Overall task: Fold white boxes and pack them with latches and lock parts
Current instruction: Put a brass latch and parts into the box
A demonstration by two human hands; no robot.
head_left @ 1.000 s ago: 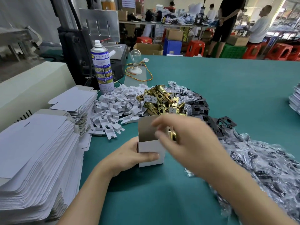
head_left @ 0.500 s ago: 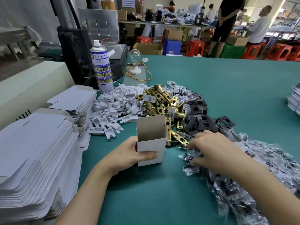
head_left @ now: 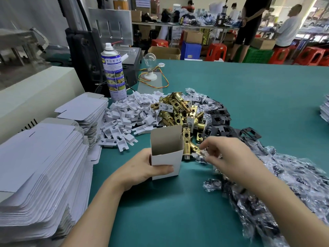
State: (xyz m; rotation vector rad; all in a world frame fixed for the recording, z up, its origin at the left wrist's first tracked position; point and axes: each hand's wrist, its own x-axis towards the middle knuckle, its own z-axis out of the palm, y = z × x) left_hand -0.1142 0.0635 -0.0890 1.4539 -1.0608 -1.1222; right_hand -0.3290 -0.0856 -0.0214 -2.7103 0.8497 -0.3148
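Head view, left to right: flat blanks (head_left: pixel 35 166) are stacked at nine o'clock. The left hand (head_left: pixel 138 168) grips the upright box (head_left: pixel 169 157) at centre, thumb across its front wall. It is thin card, light and easily crushed, so hold it low on the side walls. Its top is open and its floor hidden, so it may already hold something. Latches (head_left: pixel 178 111) at twelve o'clock look heavy and stiff. The right hand (head_left: pixel 227 154) at three o'clock pinches a slippery clear packet (head_left: pixel 200 155).

The desk (head_left: pixel 249 97) is teal; the box (head_left: pixel 166 163) is white outside, grey inside; the latches (head_left: pixel 176 111) are brass-gold; the plates (head_left: pixel 220 120) are black; the stools (head_left: pixel 216 50) are red.
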